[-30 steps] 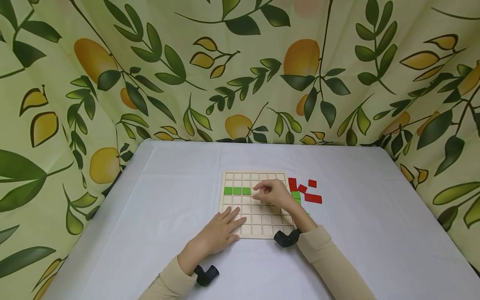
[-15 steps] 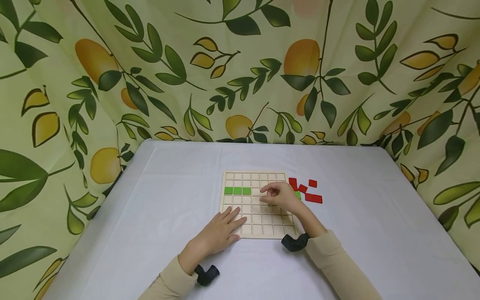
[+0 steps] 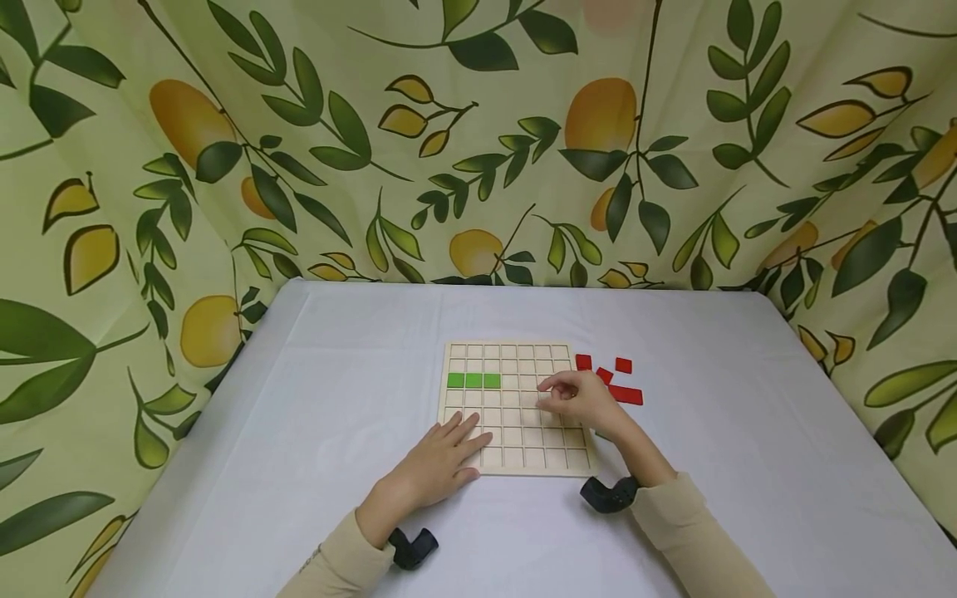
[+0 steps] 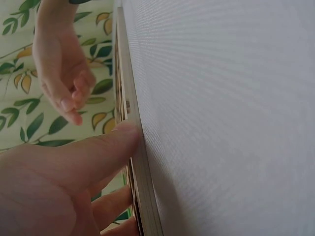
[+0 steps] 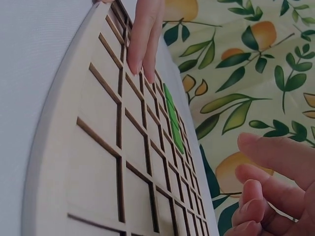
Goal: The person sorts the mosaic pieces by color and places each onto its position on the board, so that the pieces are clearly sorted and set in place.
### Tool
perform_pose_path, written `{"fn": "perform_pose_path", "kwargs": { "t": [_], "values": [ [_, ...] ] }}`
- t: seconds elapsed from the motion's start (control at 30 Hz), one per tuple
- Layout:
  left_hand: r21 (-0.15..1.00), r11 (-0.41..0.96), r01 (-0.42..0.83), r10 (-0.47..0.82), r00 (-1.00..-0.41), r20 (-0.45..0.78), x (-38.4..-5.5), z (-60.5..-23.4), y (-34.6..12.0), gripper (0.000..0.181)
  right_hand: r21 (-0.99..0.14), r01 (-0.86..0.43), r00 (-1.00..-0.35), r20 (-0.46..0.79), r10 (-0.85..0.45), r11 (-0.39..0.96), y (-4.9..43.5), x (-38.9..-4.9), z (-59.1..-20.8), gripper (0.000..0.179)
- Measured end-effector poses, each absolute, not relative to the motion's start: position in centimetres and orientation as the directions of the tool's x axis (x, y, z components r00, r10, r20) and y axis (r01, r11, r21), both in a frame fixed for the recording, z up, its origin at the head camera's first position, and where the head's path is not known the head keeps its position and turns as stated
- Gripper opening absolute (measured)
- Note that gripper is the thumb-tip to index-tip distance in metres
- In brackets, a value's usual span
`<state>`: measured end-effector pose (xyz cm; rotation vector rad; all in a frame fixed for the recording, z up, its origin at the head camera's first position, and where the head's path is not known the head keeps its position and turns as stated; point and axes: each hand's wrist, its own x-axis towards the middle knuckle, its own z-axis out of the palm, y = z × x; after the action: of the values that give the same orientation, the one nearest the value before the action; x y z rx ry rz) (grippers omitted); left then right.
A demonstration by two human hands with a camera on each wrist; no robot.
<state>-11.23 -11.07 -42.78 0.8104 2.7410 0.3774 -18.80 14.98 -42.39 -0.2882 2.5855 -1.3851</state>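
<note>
A light wooden board [image 3: 512, 436] with a grid of square cells lies on the table. My left hand [image 3: 441, 461] rests on its near left corner, fingers spread; in the left wrist view the thumb [image 4: 103, 150] lies against the board's edge [image 4: 143, 182]. A green strip [image 3: 474, 380] of three squares sits in the grid's left part, also seen as a green strip [image 5: 173, 118] in the right wrist view. My right hand [image 3: 583, 397] is over the board's right side. Its fingers [image 5: 253, 191] are loosely bent, the thumb apart from them, holding nothing.
Several red pieces lie right of the board, among them a long red one [image 3: 625, 395] and a red square [image 3: 624, 365]. The right hand partly covers this area. A white cloth [image 3: 336, 374] covers the table, and a leaf-and-fruit patterned curtain [image 3: 478, 166] stands behind.
My right hand has drawn back rightward and slightly nearer from the green strip's end, now covering the green pieces beside the board. The left hand and the strip have stayed in place.
</note>
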Motion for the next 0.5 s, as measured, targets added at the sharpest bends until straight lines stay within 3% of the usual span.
{"fn": "perform_pose_path", "kwargs": {
  "t": [0.5],
  "values": [
    [0.320,0.800,0.507,0.571,-0.808,-0.147,-11.2,-42.7,-11.1,0.050,-0.822,-0.075,-0.963,-0.087,-0.255,0.564,17.8,-17.4,-43.1,0.028]
  ]
}}
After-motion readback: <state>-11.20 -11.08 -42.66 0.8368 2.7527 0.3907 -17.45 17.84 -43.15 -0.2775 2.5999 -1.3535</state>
